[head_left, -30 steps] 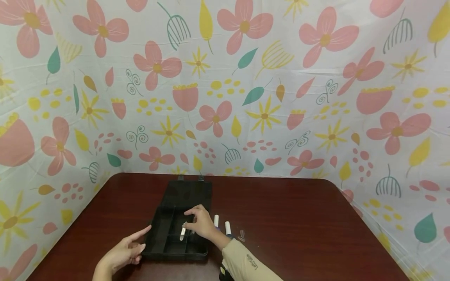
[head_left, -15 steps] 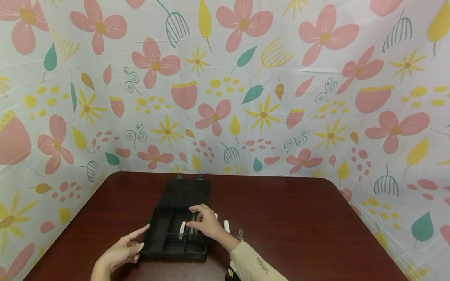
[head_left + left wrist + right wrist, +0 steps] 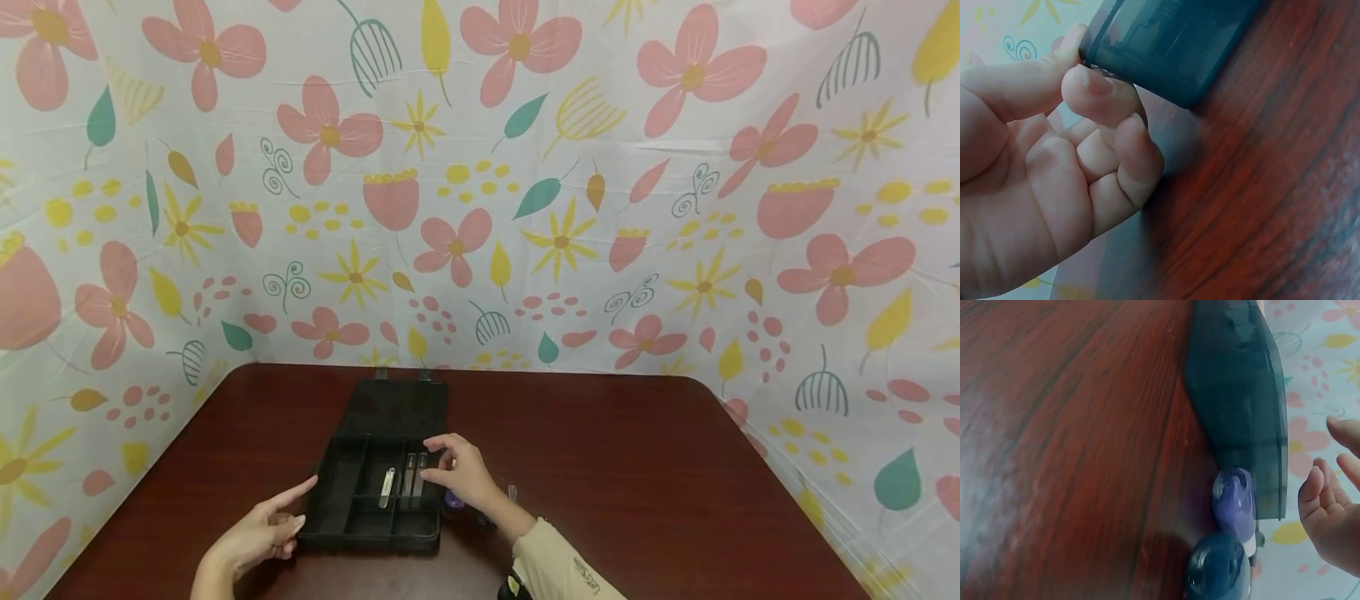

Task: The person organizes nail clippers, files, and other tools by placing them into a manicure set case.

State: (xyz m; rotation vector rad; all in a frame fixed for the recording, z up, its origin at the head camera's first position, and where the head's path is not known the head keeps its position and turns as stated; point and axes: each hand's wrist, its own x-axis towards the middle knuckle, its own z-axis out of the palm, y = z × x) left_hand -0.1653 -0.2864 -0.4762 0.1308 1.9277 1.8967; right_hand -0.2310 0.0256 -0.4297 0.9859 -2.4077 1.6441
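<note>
A black compartment box (image 3: pixel 367 533) lies on the table with its lid (image 3: pixel 393 408) folded back. A silver nail clipper (image 3: pixel 387 487) rests in a middle compartment, and two slim clear-topped pieces (image 3: pixel 411 475) lie side by side to its right. My left hand (image 3: pixel 255 533) touches the box's left side with a stretched index finger; its other fingers bend below. Above the box's right edge hovers my right hand (image 3: pixel 465 475), thumb and fingers apart, holding nothing. In the right wrist view, its fingers (image 3: pixel 1329 512) show beyond the box wall.
Beside the box's right wall stand a purple bottle (image 3: pixel 1235 503) and a dark blue bottle (image 3: pixel 1216 569), mostly behind my right arm in the head view. A small clear object (image 3: pixel 512 492) lies farther right. A flower-patterned cloth (image 3: pixel 570 250) hangs behind the dark red table (image 3: pixel 637 467).
My right hand has let go of the nail clipper in the box and drawn off to the right, uncovering the two slim pieces. My left hand stays at the box's left side.
</note>
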